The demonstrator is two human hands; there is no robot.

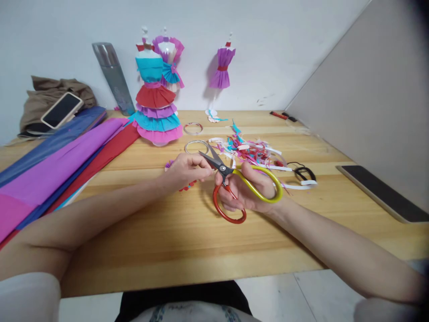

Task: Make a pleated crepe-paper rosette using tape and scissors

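Note:
My right hand (256, 188) holds a pair of scissors (223, 169) with one yellow and one red handle loop. Their dark blades are spread apart and point up and left. Close by the blades, my left hand (187, 171) has its fingertips pinched together; whatever lies between them is too small to make out. Partly hidden behind that hand, a bit of purple pleated paper (169, 164) shows, and red scraps (188, 185) peek out below it. Both hands are above the wooden table (214, 250).
Paper-dressed mannequins (156, 96) stand at the back, with a purple-dressed one (224, 67) further right. Tape rolls (196, 147) and a scrap pile (251, 150) lie beyond my hands. Folded coloured paper (67, 156), a phone (62, 110) and a bottle (114, 78) are left; a dark tablet (382, 190) is right.

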